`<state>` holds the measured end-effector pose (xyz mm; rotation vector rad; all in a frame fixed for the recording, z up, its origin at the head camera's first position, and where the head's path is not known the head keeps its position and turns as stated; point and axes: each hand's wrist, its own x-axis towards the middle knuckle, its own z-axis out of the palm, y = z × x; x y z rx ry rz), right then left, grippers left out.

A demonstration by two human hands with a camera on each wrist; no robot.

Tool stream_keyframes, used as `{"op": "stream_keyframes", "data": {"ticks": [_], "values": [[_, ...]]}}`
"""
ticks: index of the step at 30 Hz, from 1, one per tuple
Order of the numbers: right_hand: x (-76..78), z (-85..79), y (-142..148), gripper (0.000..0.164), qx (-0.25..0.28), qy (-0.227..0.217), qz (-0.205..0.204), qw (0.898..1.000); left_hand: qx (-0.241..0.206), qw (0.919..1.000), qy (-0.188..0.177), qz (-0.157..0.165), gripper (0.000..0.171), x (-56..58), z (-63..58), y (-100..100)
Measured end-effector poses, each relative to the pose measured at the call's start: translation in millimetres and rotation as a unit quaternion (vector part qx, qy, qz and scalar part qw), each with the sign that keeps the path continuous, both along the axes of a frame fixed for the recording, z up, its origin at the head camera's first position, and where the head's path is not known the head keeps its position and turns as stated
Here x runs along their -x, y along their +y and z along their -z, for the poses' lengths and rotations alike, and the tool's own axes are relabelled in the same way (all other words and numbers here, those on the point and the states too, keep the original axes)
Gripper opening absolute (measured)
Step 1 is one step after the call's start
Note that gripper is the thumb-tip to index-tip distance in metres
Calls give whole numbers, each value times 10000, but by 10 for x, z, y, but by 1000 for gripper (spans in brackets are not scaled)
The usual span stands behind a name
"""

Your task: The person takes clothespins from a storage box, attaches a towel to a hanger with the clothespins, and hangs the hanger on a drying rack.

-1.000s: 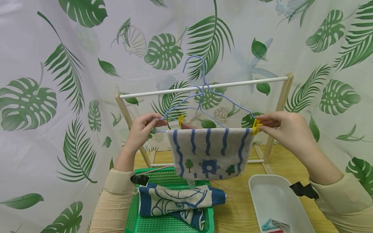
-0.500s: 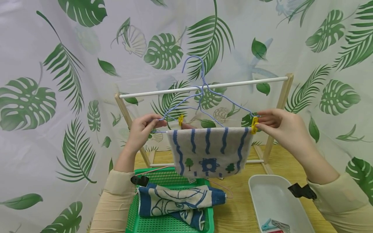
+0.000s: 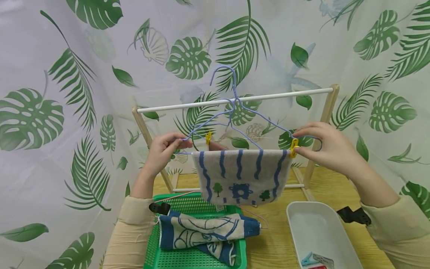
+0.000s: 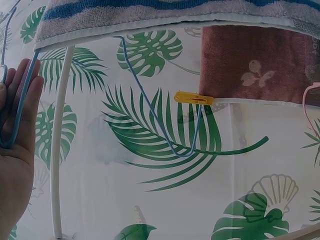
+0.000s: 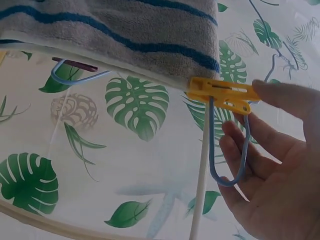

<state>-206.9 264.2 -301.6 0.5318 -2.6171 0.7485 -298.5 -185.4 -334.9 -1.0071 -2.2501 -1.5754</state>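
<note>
Left hand (image 3: 164, 151) pinches the hanger's (image 3: 235, 84) left end; the right hand's (image 3: 336, 149) thumb touches the peg (image 3: 293, 145) on the towel's (image 3: 246, 172) right corner, whether gripping I cannot tell. Half a second ago that hand hid the end loop; now it shows. Towel hangs before the rack (image 3: 285, 95), above the basket (image 3: 184, 203).

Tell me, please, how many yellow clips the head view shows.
2: one yellow clip on the striped towel, at the right hand; another on the brown towel behind. Others may be hidden.
</note>
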Motion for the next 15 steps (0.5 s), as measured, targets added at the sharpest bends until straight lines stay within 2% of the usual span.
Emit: {"op": "stream_keyframes", "data": {"ticks": [7,15], "values": [[52,13,31,26,325,-1122,-2,9932,-67,9997,135,173,21,4,22,-10],[86,14,60,26,687,-1749,-272,9818,-68,9999,42,144,21,-17,22,-4]]}}
